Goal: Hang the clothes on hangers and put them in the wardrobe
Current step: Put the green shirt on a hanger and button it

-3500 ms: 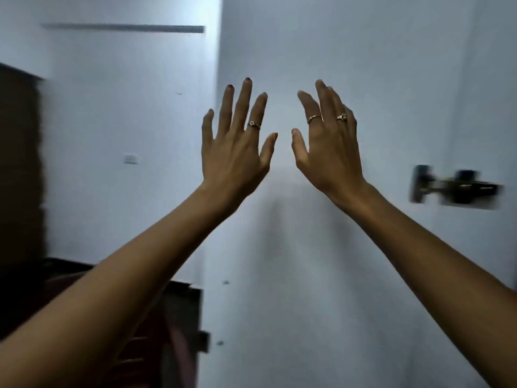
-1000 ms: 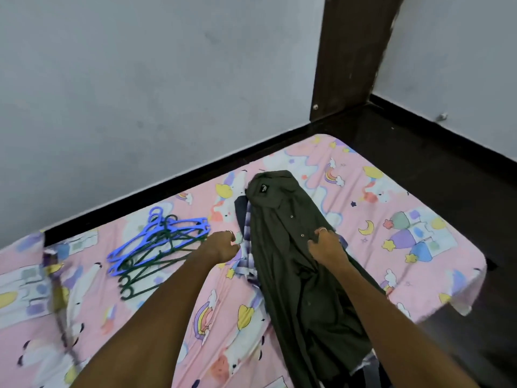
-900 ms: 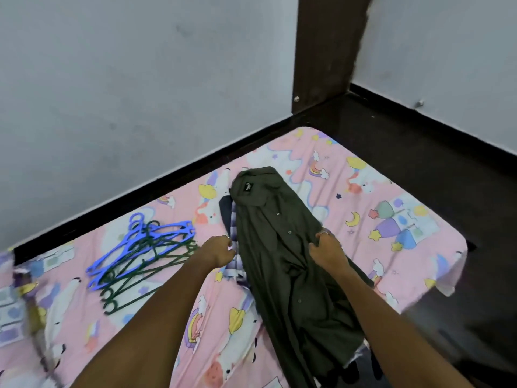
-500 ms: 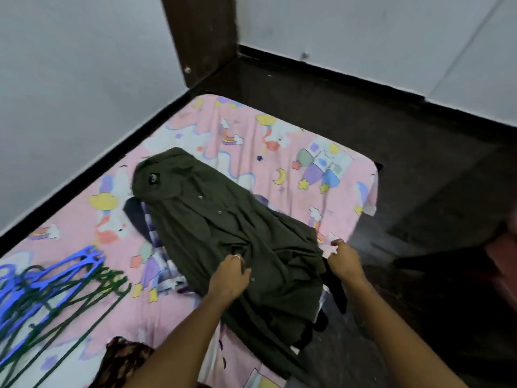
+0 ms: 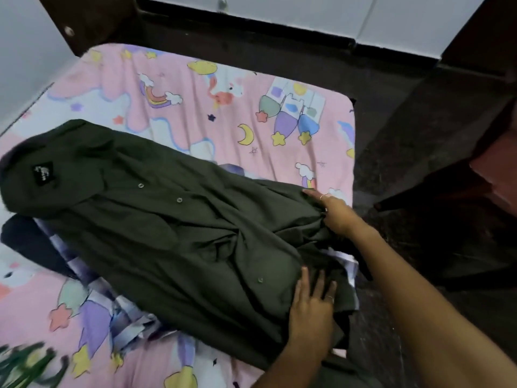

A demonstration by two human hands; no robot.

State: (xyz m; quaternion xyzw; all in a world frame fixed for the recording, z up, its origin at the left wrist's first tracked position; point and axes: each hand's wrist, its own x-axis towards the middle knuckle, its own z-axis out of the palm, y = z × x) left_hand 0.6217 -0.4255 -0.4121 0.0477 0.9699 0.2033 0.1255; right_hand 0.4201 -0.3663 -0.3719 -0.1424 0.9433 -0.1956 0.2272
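Observation:
A dark green button shirt (image 5: 167, 219) lies spread on the pink cartoon-print bedsheet (image 5: 195, 107), collar to the left and hem at the bed's right edge. My left hand (image 5: 313, 309) presses flat on the lower part of the shirt, fingers straight. My right hand (image 5: 333, 211) is at the shirt's far hem corner, and the fabric bunches toward it where it grips. Under the green shirt lie a checked garment (image 5: 84, 264) and a dark navy garment (image 5: 25, 236). Blurred green hangers (image 5: 25, 365) show at the bottom left.
The bed's right edge drops to a dark floor (image 5: 419, 135). Dark wooden furniture (image 5: 475, 79) stands at the right, with a reddish thing (image 5: 498, 175) beside it. A white wall with a dark skirting runs along the top.
The view has swung right and closer to the shirt. My left hand has slid down to the hem and flattened. My right hand has stayed at the shirt's far corner.

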